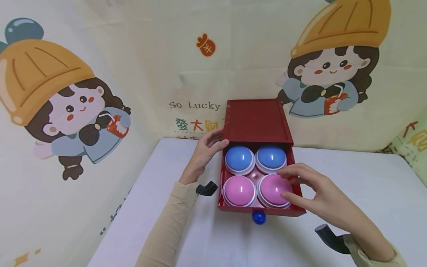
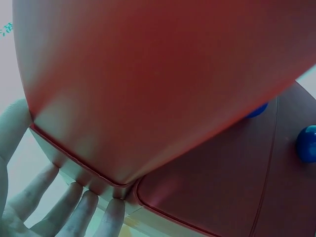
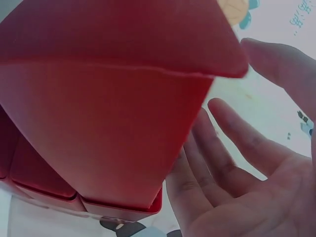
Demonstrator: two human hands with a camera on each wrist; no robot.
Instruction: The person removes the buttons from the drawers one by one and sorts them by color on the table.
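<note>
A red drawer box (image 1: 258, 120) stands on the table, its drawer (image 1: 245, 208) pulled out toward me. Inside sit two blue domes (image 1: 239, 158) in white rims at the back, with two pink domes (image 1: 239, 190) in front. My left hand (image 1: 202, 154) holds the left side of the casing, thumb at its front edge. In the left wrist view its fingertips (image 2: 88, 195) press along the red wall. Over the right front pink dome (image 1: 271, 189), my right hand (image 1: 320, 194) spreads its thumb and fingers. The right wrist view shows the palm (image 3: 252, 207) beside the drawer.
A round blue knob (image 1: 259, 217) sticks out from the drawer front. White table surface (image 1: 160, 222) surrounds the box, and a printed cartoon cloth (image 1: 160, 66) hangs behind it. Black wrist mounts (image 1: 207, 188) jut out beside both sleeves.
</note>
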